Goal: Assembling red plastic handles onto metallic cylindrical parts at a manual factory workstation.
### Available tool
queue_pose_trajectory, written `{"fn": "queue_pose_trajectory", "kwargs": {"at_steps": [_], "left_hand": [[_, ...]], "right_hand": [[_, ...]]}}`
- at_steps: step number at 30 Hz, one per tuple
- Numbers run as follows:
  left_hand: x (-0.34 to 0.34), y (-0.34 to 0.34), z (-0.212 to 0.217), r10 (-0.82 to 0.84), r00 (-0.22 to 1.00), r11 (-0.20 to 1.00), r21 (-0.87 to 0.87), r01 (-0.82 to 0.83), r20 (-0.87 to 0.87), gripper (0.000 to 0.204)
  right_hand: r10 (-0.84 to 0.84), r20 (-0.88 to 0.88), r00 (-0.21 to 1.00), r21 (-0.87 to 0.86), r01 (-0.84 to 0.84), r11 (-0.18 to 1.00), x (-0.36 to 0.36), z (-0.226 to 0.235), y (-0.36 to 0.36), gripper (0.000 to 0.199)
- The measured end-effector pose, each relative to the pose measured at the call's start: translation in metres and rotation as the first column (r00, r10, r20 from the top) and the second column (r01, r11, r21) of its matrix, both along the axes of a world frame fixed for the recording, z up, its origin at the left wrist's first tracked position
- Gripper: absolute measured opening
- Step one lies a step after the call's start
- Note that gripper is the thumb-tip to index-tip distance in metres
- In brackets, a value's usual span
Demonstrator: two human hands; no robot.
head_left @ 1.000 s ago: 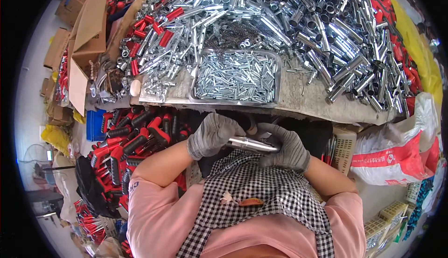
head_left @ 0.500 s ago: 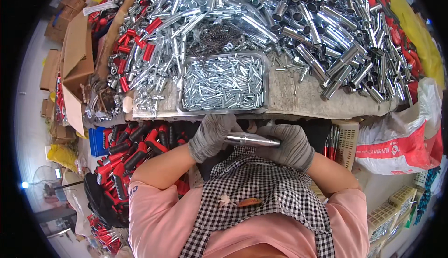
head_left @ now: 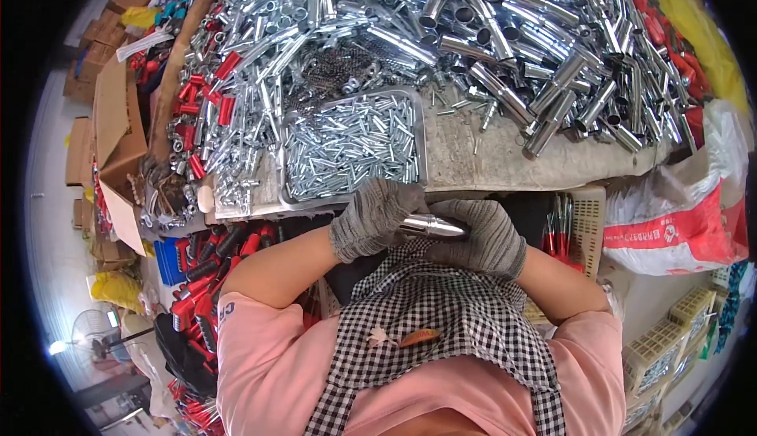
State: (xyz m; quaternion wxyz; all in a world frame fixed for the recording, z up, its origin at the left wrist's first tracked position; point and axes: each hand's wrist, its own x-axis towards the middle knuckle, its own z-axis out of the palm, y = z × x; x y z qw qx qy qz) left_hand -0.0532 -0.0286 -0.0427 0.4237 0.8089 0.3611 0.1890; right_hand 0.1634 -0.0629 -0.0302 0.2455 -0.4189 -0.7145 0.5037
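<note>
Lying crosswise, metal tube (head_left: 430,225) sits gripped between left hand (head_left: 372,217) and right hand (head_left: 482,235) fingers.

A grey workbench (head_left: 505,160) stands on a pale floor (head_left: 59,223), cardboard boxes (head_left: 110,121) stacked alongside.

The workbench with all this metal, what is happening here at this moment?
A person in a pink shirt and checked apron holds a shiny tapered metal tube between both gloved hands, the left hand on one end and the right hand on the other, close to the body. Just beyond the hands a metal tray of small silver parts sits on the bench, with heaps of larger tubes behind it.
</note>
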Motion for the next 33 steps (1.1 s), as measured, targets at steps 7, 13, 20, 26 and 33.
{"fn": "queue_pose_trajectory", "kwargs": {"at_steps": [7,13,20,26,33], "left_hand": [[-0.001,0.006,0.029,0.015,0.992,0.974,-0.222,-0.044,-0.128,0.034],[0.007,-0.006,0.028,0.086,0.996,0.996,0.017,-0.086,-0.023,0.02],[0.001,-0.016,0.026,0.321,0.944,0.798,-0.558,-0.227,0.074,0.053],[0.009,-0.016,-0.001,0.161,0.977,0.982,0.074,-0.172,0.14,0.046],[-0.046,-0.009,-0.044,0.346,0.853,0.918,0.329,-0.222,-0.39,0.028]], "right_hand": [[0.007,-0.164,0.986,0.027,-0.002,1.0,0.017,-0.007,0.004,0.051],[0.012,-0.168,0.986,0.148,0.013,0.989,0.005,-0.004,0.0,0.063],[-0.017,-0.159,0.987,-0.088,0.003,0.996,0.016,-0.007,-0.002,0.066],[-0.069,-0.08,0.994,-0.086,0.062,0.994,0.011,-0.002,-0.006,0.062],[-0.038,-0.054,0.998,0.184,0.047,0.982,0.016,-0.025,-0.01,0.054]]}}
